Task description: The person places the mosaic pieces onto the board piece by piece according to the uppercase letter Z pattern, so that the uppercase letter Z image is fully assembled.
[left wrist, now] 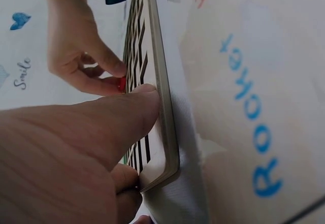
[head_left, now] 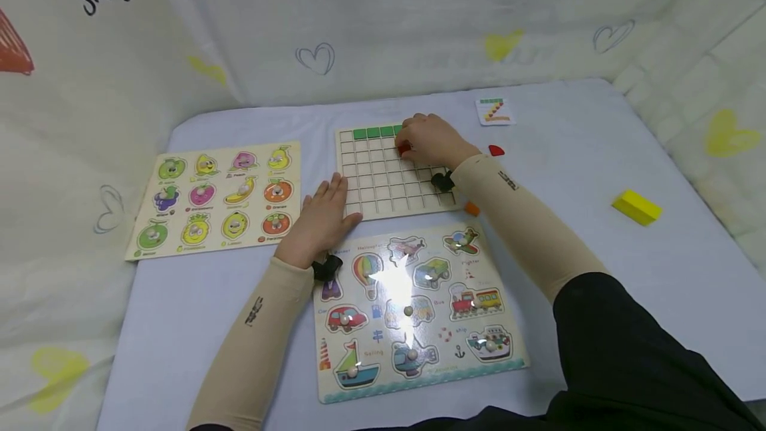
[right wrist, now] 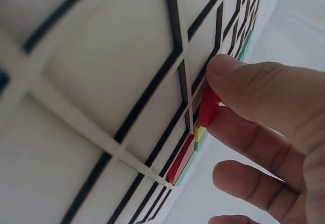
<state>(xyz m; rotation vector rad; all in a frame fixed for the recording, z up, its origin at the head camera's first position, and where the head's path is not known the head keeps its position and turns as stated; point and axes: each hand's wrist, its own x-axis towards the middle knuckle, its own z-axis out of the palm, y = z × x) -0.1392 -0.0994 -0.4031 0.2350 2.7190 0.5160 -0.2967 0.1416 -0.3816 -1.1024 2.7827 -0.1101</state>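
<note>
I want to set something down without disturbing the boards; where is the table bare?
The table is bare on the right, between the picture card and yellow block, and between that block and the black sleeve. The middle is crowded: grid board, fruit board and vehicle board sit close together, with the left hand and right hand among them.
</note>
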